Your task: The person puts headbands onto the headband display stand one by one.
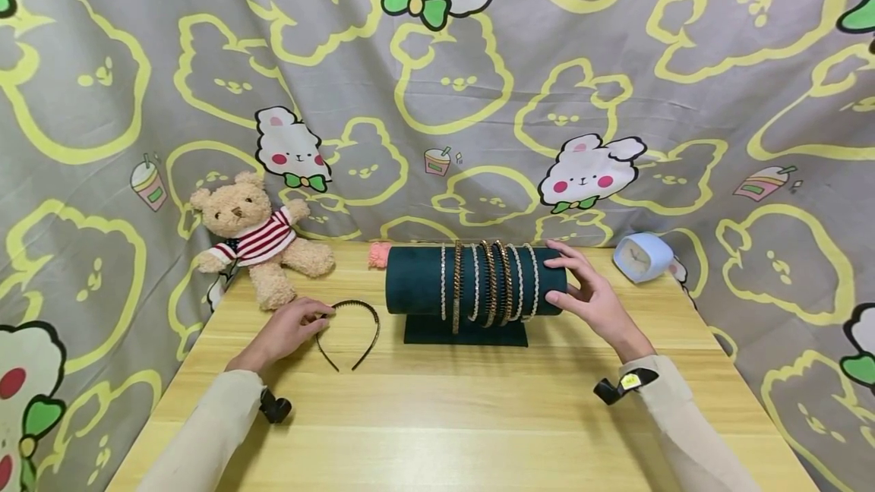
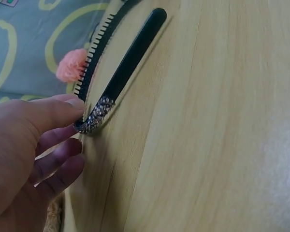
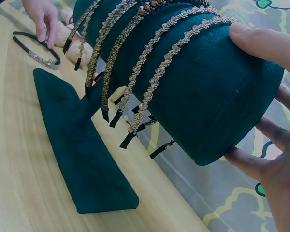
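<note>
My left hand [image 1: 290, 329] pinches a black toothed headband [image 2: 130, 65] with a sparkling stretch between thumb and index finger. The headband lies at the table's left, its two ends pointing toward me. To its right stands a dark green velvet headband stand [image 1: 415, 281], a horizontal roll on a flat base. Several headbands [image 1: 491, 283] hang round the roll, some gold-brown, others with pale beads. My right hand [image 1: 596, 304] holds the right end of the roll. Its thumb presses on the velvet near the last beaded band, and the other fingers reach round the end.
A teddy bear [image 1: 242, 211] in a striped shirt sits at the back left. Behind the roll's left end is a pink fluffy thing [image 1: 378, 254]. A light blue clock [image 1: 642, 257] stands at the back right. Patterned cloth [image 1: 465, 150] hangs behind the wooden table [image 1: 444, 416].
</note>
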A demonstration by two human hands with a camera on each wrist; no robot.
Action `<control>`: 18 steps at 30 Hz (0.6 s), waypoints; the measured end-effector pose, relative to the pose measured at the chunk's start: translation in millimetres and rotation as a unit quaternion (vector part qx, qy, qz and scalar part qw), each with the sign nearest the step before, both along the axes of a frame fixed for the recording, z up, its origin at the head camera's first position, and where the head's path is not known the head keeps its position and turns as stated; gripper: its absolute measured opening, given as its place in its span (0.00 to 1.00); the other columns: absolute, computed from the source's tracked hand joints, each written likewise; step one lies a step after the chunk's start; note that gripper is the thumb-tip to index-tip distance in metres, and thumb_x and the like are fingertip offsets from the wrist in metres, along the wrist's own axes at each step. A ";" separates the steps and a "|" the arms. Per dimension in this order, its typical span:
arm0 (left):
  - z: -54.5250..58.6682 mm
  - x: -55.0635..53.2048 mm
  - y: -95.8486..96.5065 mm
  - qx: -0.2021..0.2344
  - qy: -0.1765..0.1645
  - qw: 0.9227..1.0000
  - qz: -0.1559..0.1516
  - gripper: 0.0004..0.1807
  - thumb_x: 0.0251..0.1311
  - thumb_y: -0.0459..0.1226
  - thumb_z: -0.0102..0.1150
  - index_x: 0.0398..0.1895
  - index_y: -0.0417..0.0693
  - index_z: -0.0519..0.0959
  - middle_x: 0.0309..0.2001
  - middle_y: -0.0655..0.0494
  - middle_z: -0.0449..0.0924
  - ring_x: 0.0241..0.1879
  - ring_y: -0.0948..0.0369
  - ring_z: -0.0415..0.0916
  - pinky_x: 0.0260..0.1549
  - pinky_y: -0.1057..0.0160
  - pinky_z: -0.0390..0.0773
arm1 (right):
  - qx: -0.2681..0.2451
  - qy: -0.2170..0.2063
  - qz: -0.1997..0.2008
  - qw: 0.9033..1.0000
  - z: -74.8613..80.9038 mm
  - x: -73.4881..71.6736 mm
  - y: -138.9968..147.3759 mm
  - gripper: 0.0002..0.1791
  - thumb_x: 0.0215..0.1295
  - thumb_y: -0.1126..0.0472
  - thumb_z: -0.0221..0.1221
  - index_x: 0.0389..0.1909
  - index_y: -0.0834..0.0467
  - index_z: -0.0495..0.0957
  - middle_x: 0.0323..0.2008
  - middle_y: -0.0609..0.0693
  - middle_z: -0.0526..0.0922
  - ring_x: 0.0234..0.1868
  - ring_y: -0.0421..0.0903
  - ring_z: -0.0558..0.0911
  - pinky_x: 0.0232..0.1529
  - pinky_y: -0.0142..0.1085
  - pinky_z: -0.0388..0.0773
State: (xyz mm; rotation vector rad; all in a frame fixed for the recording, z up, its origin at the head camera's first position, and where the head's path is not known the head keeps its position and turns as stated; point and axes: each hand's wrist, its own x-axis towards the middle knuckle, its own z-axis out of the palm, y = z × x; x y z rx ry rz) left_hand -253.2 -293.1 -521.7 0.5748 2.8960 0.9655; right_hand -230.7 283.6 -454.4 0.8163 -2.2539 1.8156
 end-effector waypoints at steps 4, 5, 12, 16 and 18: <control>2.7 3.4 -2.3 0.021 -0.019 0.999 0.030 0.14 0.77 0.36 0.65 0.61 0.47 0.88 0.59 0.44 0.85 0.49 0.54 0.83 0.43 0.57 0.83 | 0.002 0.001 0.001 1.000 -0.7 -0.6 0.4 0.28 0.72 0.78 0.63 0.71 0.66 0.73 0.86 0.55 0.57 0.81 0.44 0.64 0.66 0.29 0.79; 3.8 4.4 -2.8 0.026 -0.020 0.999 0.036 0.14 0.77 0.36 0.65 0.60 0.47 0.88 0.59 0.44 0.85 0.50 0.52 0.84 0.44 0.56 0.84 | 0.003 0.002 0.001 1.000 -0.5 -0.5 0.2 0.28 0.72 0.79 0.63 0.71 0.66 0.73 0.86 0.55 0.57 0.81 0.44 0.64 0.66 0.29 0.79; 14.9 9.3 -6.4 0.046 -0.045 0.997 0.044 0.13 0.76 0.34 0.65 0.60 0.44 0.88 0.60 0.41 0.87 0.53 0.48 0.85 0.49 0.53 0.84 | 0.003 0.004 0.004 1.000 -0.3 -0.9 -0.2 0.29 0.72 0.79 0.63 0.72 0.66 0.73 0.86 0.55 0.57 0.82 0.43 0.64 0.67 0.28 0.79; 20.9 12.2 -8.5 0.043 -0.076 0.996 0.034 0.16 0.78 0.35 0.63 0.64 0.43 0.86 0.65 0.38 0.84 0.54 0.49 0.85 0.48 0.57 0.82 | 0.003 0.004 0.002 1.000 -0.5 -0.6 -0.4 0.29 0.72 0.79 0.63 0.72 0.66 0.73 0.86 0.58 0.56 0.82 0.43 0.63 0.67 0.28 0.79; 22.2 14.0 -9.9 0.047 -0.092 0.994 0.032 0.17 0.79 0.36 0.62 0.66 0.43 0.85 0.67 0.38 0.83 0.56 0.48 0.84 0.49 0.58 0.82 | 0.004 0.003 0.001 1.000 -0.6 -0.5 -0.6 0.29 0.72 0.79 0.63 0.72 0.66 0.73 0.86 0.58 0.56 0.82 0.43 0.63 0.67 0.28 0.79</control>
